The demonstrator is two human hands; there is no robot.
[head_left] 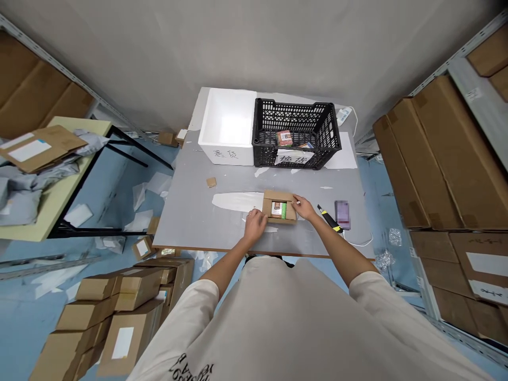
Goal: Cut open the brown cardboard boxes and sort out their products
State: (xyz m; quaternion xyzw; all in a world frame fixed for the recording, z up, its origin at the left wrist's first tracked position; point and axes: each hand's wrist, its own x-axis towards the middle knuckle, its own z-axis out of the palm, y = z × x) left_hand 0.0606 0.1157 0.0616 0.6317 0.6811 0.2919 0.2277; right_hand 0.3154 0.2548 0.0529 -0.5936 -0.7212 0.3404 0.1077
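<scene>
A small cardboard box (267, 208) lies on the table before me with its top flaps folded outward. Inside it shows a small packet (278, 210) with a red-brown, white and green face; what it contains I cannot tell. My left hand (255, 225) has its fingers bent against the box's left side, near the front corner. On the right, my right hand (304, 207) pinches the box's right flap. A black and yellow utility knife (330, 219) lies to the right of my right hand, beside a phone (342, 215).
Behind the box stand a white foam bin (226, 154) and a black plastic crate (297, 106) with a few small packets in it. A small brown piece (211, 182) lies at left. Stacked cartons (130, 288) flank the table's lower left; shelved cartons (436, 153) are at right.
</scene>
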